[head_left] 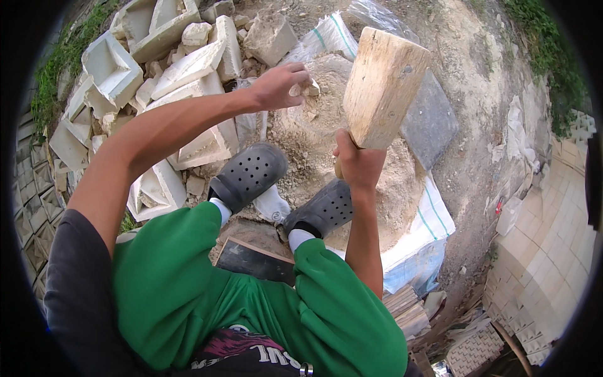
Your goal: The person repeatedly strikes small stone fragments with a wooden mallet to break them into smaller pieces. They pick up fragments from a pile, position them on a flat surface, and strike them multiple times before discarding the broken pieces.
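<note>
My right hand [364,160] is closed around the handle of a wooden mallet [386,91]. Its big pale block head is raised above the ground, upright beyond my fist. My left hand [281,87] is curled, with a small pale chunk [311,88] at its fingertips, over a heap of crushed, sandy powder [314,135]. The heap is spread on a white woven sack [433,213] with green stripes, in front of my feet. Part of the heap is hidden behind the mallet and my right hand.
Broken white plaster pieces [188,72] are piled at the left. My grey clogs [251,174] stand at the heap's near edge. A dark flat slab [430,119] lies right of the mallet. Stacked pale tiles [543,226] stand at the far right, green plants [546,47] behind.
</note>
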